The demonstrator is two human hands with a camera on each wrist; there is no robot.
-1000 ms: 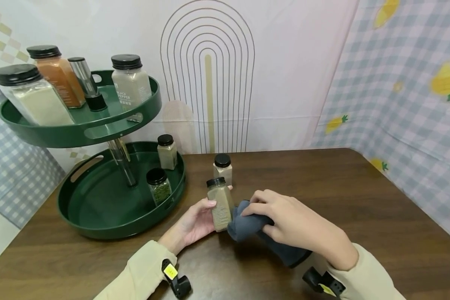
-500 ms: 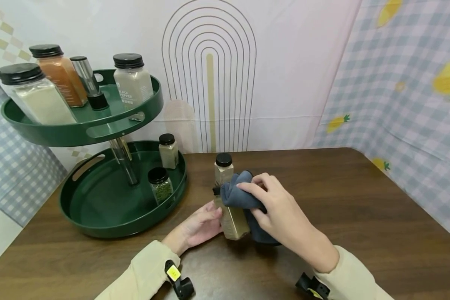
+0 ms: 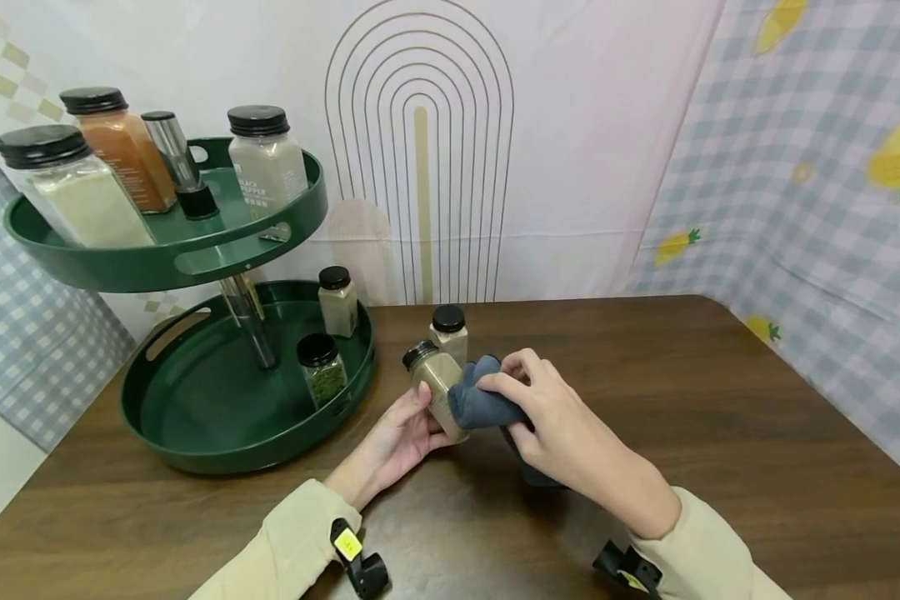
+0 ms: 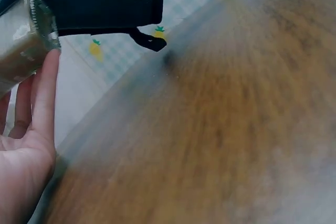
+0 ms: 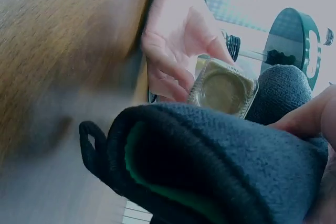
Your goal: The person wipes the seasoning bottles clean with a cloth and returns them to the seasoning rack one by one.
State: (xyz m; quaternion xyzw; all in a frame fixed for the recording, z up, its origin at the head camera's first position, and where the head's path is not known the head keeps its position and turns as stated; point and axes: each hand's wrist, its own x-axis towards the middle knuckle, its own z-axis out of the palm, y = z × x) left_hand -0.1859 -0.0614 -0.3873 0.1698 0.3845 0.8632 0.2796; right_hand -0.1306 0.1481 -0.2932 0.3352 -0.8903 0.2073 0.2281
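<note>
My left hand (image 3: 396,440) grips a clear spice jar (image 3: 437,379) with a black lid and pale tan powder inside. The jar leans with its lid toward the upper left; in the right wrist view its square base (image 5: 223,90) faces the camera. In my right hand (image 3: 551,412) is a folded dark blue-grey cloth (image 3: 483,400), pinched between thumb and fingers and pressed against the jar's right side. A black-edged loop hangs from the cloth (image 4: 113,3) in the left wrist view. Just behind the held jar, a small black-lidded jar (image 3: 450,333) stands upright on the table.
At the left stands a two-tier green tray stand (image 3: 172,446). Its upper tier bears large jars (image 3: 266,171) and a steel-and-black cylinder (image 3: 180,162). Two small jars (image 3: 321,371) sit on the lower tier. A brown wooden table (image 3: 682,400) runs back to the hanging white cloth (image 3: 555,150).
The cloth has gone from the jar's lower side up over its neck, then back down to its right side. My left hand has tilted the jar, its lid now leaning left.
</note>
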